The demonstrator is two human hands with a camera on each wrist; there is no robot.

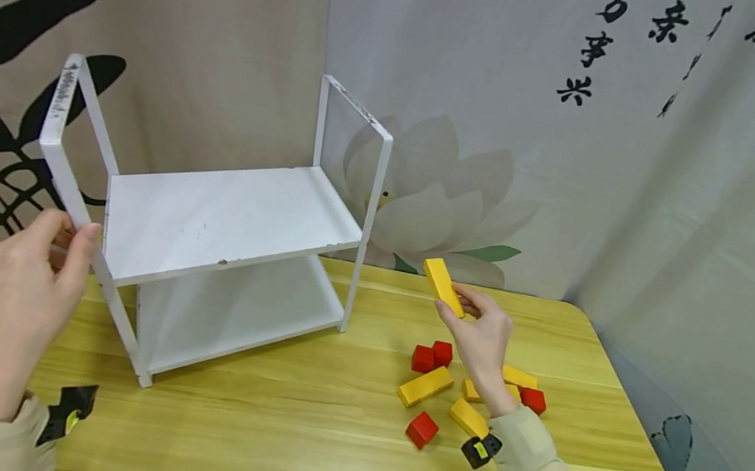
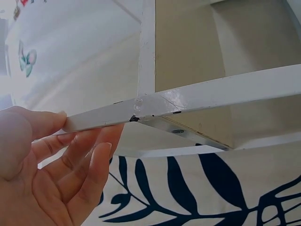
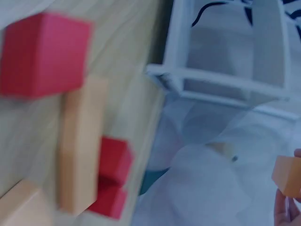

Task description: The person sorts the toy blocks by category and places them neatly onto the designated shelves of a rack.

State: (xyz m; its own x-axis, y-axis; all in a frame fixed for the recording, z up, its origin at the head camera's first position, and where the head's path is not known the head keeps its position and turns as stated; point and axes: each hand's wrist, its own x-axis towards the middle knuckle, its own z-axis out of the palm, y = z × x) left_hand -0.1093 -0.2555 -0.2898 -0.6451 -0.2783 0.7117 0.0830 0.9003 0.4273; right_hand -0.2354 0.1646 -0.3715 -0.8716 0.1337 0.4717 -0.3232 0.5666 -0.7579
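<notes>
My left hand (image 1: 17,298) holds the left front post of a white two-tier shelf (image 1: 236,219), thumb on one side and fingers on the other. In the left wrist view, the white bar (image 2: 99,113) lies between that thumb and the fingers. Raised over the table, my right hand (image 1: 482,342) pinches a long yellow block (image 1: 443,285) between thumb and fingers. Only the end of this block (image 3: 288,176) and some fingertips show at the right wrist view's edge. Both shelf boards are bare.
Beneath the right hand lie several red cubes (image 1: 422,429) and yellow blocks (image 1: 425,386), some partly hidden by the wrist. The wooden table (image 1: 250,440) ends at a printed curtain (image 1: 658,192) behind. A black leaf print marks the left curtain (image 1: 231,33).
</notes>
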